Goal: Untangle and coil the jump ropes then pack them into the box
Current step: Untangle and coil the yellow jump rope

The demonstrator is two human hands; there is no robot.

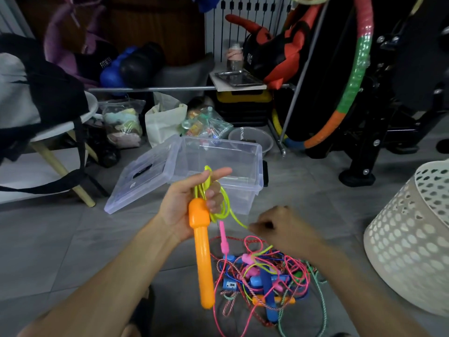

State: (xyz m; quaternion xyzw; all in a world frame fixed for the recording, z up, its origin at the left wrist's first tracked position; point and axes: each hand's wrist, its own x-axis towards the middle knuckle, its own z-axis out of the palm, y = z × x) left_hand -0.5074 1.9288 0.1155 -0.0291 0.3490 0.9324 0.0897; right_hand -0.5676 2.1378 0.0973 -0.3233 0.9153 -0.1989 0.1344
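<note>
My left hand (192, 203) grips an orange jump-rope handle (202, 256) that hangs downward, with loops of its yellow-green rope (220, 210) gathered in the same fingers. My right hand (279, 227), blurred, pinches that yellow-green rope where it leads down to the right. Below both hands a tangled pile of jump ropes (264, 283) lies on the floor, with pink, blue, orange and green cords and several handles. A pink handle (223, 239) sticks up from the pile. The clear plastic box (243, 171) stands open just behind my hands.
The box's clear lid (143, 176) leans against its left side. A white perforated basket (413, 234) stands at the right. A white stool with a black bag (48, 105) is at the left. Bags, a bowl (251, 139) and exercise gear crowd the back.
</note>
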